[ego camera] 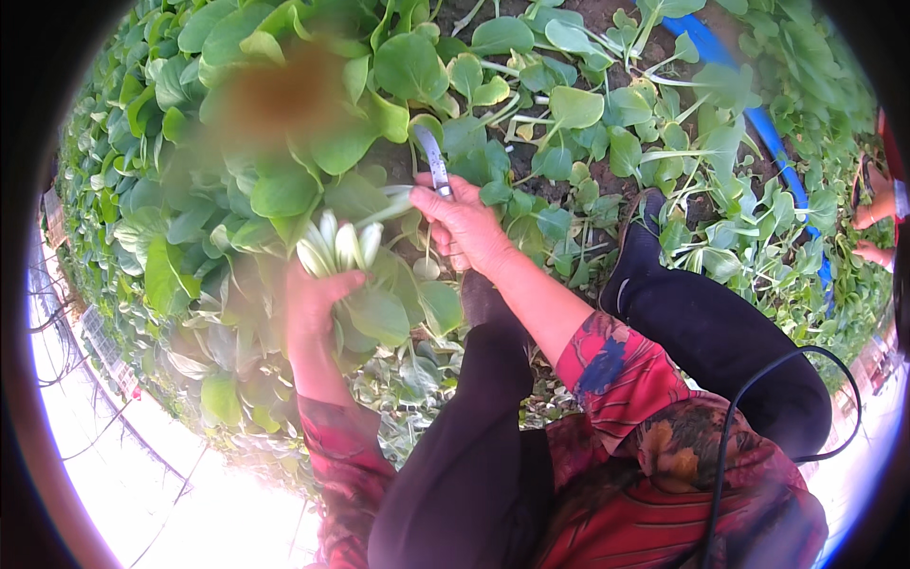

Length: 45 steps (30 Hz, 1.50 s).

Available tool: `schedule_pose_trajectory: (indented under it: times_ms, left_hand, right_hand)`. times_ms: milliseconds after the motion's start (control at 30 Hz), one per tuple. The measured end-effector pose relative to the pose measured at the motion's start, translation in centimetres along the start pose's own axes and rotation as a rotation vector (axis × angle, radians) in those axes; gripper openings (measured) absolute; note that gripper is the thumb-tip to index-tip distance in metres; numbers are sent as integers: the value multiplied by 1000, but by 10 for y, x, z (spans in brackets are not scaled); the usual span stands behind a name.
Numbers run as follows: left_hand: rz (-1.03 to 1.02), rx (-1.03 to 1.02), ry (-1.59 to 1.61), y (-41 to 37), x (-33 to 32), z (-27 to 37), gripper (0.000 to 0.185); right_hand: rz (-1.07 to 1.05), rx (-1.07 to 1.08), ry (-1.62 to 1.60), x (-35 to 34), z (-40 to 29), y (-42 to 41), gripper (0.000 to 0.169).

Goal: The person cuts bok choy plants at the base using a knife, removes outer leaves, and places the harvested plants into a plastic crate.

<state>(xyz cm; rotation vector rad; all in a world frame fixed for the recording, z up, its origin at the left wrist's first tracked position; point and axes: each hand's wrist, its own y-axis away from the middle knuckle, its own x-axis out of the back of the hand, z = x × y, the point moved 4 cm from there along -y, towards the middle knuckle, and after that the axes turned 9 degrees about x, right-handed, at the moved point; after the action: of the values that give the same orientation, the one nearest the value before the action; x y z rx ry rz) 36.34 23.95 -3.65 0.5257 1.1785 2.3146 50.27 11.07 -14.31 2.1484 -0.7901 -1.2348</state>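
My left hand (316,302) grips a bunch of leafy greens, like bok choy, with its pale stalk ends (340,247) pointing up and its leaves (379,315) hanging below. To the right of it, my right hand (469,226) holds a small knife (432,155) with a curved, specked metal blade pointing up and away from me. The knife's handle is mostly hidden in my fingers. A pale leaf stalk (393,208) runs from beside the bunch to my right thumb; whether my fingers pinch it, I cannot tell.
Dense standing greens (284,188) fill the left. Cut or fallen leaves (625,153) litter the soil ahead and right. A blue hose or strip (771,139) curves along the right, with another person's hand (881,195) beyond. A black cable (729,419) loops by my side.
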Motion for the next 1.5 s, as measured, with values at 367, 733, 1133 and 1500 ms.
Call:
schedule_pose_trajectory:
  times_ms: [367,733,1133,1500]
  left_hand:
    - [-259,-148,322,57,-54,44,96]
    - [-450,-120,378,51,-132,41,70]
    - [104,-259,-160,-65,-41,110,61]
    - [61,-150,-115,-63,3,94,67]
  right_hand:
    - [-79,394,374,2,-129,101,16]
    - [-132,382,156,-9,-145,116,11]
    - [-138,305,884,-8,-83,-28,24]
    - [85,303,857,-4,-98,-59,21]
